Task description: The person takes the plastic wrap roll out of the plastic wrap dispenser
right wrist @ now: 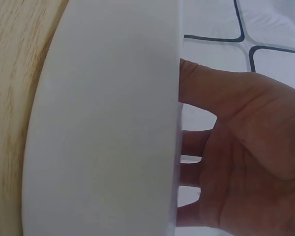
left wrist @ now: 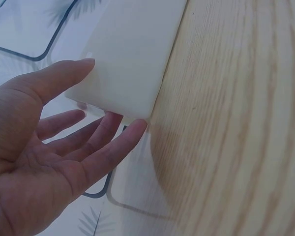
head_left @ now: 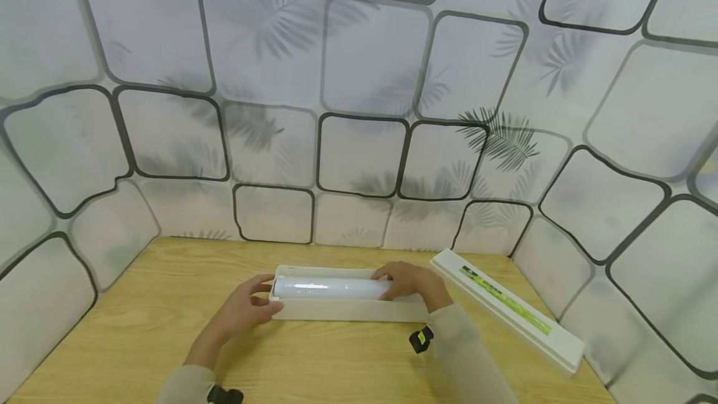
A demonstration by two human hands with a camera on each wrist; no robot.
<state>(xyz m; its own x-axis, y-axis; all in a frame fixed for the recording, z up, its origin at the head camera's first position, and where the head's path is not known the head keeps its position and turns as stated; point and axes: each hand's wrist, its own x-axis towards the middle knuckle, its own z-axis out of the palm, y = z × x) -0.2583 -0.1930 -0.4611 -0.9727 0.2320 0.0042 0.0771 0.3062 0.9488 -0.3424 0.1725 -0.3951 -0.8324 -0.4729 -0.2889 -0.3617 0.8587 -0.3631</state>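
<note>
A long white box (head_left: pixel 348 312) stands lidless on the wooden table. Inside it lies a shiny, pale roll of plastic wrap (head_left: pixel 331 288). My left hand (head_left: pixel 242 305) holds the box's left end, thumb at the front wall and fingertips at the end face. The left wrist view shows that thumb and those fingertips against the white box (left wrist: pixel 132 54). From above, my right hand (head_left: pixel 406 280) reaches into the box and grips the roll near its right part. In the right wrist view the box wall (right wrist: pixel 103 123) hides that hand's fingertips.
To the right, a long white lid (head_left: pixel 505 307) with a green label lies slanted on the table (head_left: pixel 129 317). Patterned cloth (head_left: pixel 359 154) rises behind the table and along both sides. Each wrist wears a small black camera.
</note>
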